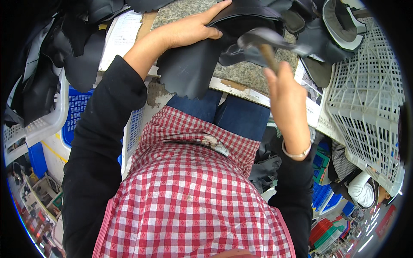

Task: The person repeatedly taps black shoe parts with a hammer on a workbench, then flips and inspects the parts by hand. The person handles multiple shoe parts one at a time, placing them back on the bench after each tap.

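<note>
My left hand (pixel 189 32) grips a black leather piece (pixel 189 71) near the far edge of the bench, thumb and forefinger on its folded upper edge. The piece has a scalloped lower border and hangs over the bench edge. It looks like part of a boot upper. In my right hand (pixel 290 107) is a hammer (pixel 269 56), its fingers wrapped round the wooden handle. The metal head is smeared by motion above the leather and a speckled stone slab (pixel 251 77). Whether the head touches the leather, I cannot tell.
Black leather parts (pixel 79 47) are heaped at the left over a white basket (pixel 58 112). More black pieces with grey lining (pixel 340 26) lie at the far right, beside a tall white plastic basket (pixel 365 99). Printed sheets (pixel 121 38) lie on the bench. Another person (pixel 361 189) is at lower right.
</note>
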Motion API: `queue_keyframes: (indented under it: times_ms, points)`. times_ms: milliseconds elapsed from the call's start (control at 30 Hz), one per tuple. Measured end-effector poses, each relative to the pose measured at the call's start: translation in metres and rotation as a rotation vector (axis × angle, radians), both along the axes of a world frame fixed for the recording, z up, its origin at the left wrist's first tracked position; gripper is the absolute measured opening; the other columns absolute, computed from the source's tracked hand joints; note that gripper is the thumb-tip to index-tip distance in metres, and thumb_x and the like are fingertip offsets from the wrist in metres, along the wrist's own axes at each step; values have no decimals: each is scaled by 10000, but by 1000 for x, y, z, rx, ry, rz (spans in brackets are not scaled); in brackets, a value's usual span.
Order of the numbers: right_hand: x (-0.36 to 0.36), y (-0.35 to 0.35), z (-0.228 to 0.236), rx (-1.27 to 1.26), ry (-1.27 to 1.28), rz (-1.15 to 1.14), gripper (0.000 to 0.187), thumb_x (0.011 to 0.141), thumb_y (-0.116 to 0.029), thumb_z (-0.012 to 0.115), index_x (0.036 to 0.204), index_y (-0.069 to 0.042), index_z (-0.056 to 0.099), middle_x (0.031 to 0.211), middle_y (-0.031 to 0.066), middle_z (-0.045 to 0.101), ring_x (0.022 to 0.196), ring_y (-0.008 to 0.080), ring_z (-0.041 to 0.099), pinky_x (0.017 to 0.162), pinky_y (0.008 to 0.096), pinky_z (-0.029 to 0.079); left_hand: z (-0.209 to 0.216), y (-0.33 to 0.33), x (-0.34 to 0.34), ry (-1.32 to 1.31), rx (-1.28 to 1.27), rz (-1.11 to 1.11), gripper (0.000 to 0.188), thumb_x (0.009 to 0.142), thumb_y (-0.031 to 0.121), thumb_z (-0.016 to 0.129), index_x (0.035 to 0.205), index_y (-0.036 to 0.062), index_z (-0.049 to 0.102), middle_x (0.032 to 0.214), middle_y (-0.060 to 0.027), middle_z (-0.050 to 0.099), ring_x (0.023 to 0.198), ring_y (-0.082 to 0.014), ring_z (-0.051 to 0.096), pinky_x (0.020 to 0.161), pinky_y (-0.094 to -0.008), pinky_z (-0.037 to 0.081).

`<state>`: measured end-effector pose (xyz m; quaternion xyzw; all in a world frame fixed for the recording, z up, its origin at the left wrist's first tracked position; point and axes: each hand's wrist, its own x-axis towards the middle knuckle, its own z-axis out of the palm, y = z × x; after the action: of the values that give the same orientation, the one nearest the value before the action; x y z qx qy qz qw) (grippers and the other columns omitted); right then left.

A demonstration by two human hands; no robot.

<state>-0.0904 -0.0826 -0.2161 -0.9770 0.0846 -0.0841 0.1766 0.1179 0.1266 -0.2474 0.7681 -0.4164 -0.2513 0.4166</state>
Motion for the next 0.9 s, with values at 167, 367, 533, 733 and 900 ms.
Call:
queue_keyframes:
  times_ms: [167, 367, 533, 733, 900]
  points:
    - [-8, -27, -23, 86, -15, 54, 248, 1036, -219, 605, 1034, 6, 501, 716, 281, 639, 692, 497, 642, 578, 560, 488, 3, -2, -26, -174, -135, 133, 630, 1070, 204, 517, 1648, 138, 274, 1689, -133, 314, 1568, -265, 276, 1260, -357, 217]
    - [-73, -28, -22, 479, 205, 28, 343, 1042, -275, 607, 1170, 36, 539, 890, 354, 634, 886, 559, 626, 696, 571, 495, 39, 37, -76, -100, -243, 489, 556, 969, -24, 513, 1522, 22, 498, 1570, -162, 490, 1517, -272, 383, 1231, -350, 257]
    - [-111, -11, -32, 807, 384, -75, 384, 1065, -337, 582, 1023, 36, 507, 774, 287, 591, 738, 503, 595, 626, 479, 471, 170, 11, 73, -595, -626, 849, 467, 1040, 252, 547, 1375, -71, 574, 1373, -252, 629, 1211, -319, 640, 1037, -384, 465]
    - [-117, 0, -45, 753, 257, 74, 353, 1061, -338, 581, 1021, 5, 508, 792, 288, 626, 785, 509, 630, 635, 523, 479, 266, -107, 71, -736, -306, 678, 721, 924, 227, 717, 1559, 119, 394, 1535, -226, 465, 1423, -387, 443, 1194, -456, 319]
    - [-136, 15, -42, 999, 151, -36, 312, 1071, -293, 580, 1067, 18, 555, 898, 222, 673, 841, 374, 666, 722, 434, 520, 188, -138, -172, 359, -528, -762, 249, 987, 186, 706, 1162, 12, 745, 1218, -97, 713, 1020, -181, 704, 891, -340, 569]
